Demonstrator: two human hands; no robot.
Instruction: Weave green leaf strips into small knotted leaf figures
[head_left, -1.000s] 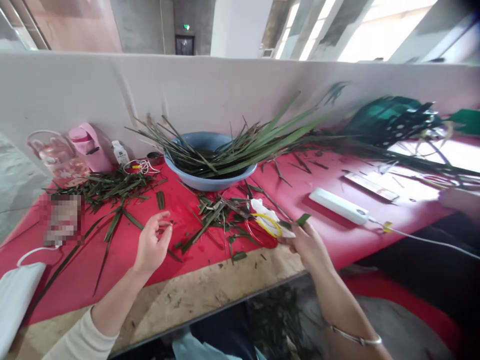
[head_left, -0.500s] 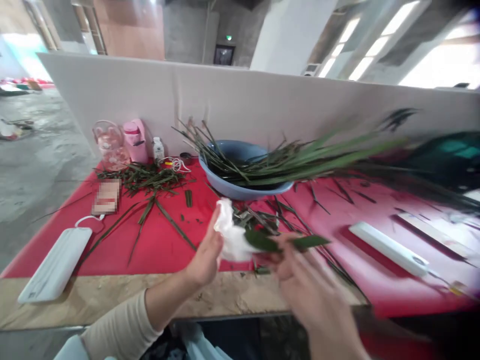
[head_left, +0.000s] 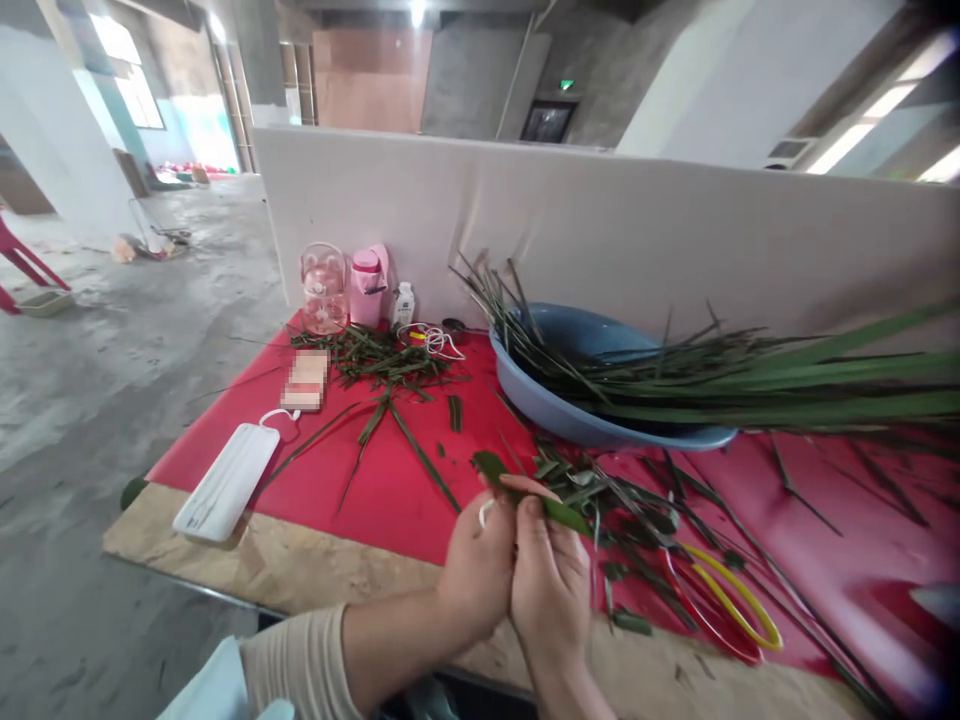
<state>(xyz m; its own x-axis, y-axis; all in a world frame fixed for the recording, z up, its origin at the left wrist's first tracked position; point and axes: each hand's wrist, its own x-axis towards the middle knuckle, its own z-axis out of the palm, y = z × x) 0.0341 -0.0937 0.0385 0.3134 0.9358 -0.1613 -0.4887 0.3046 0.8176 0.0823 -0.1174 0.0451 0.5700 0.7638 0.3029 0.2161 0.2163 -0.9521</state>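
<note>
The left hand (head_left: 480,560) and the right hand (head_left: 551,570) are pressed together, side by side, over the near part of the counter (head_left: 390,530). The left hand is curled closed, and a white edge, which seems to be a tissue (head_left: 486,512), shows at its thumb side. The right hand is also closed, and under its thumb it has hold of a green leaf (head_left: 566,514). This leaf lies slantwise across the top of both hands; its part inside the fingers is hidden.

To the right of the right hand, the scissors (head_left: 739,590) lie with yellow and red handles toward the near edge. Just beyond the hands is a heap of scraps (head_left: 577,480). Well to the left of the left hand there is a white power bank (head_left: 229,480), with a short cable toward a blurred-out flat thing behind it.

Farther than the right hand stands a blue basin (head_left: 570,415), from which long leaves (head_left: 750,385) reach out to the right. Farther than the left hand, a pile of cut strips (head_left: 382,355) lies before a pink flask (head_left: 367,290) and a small white bottle (head_left: 403,303).
</note>
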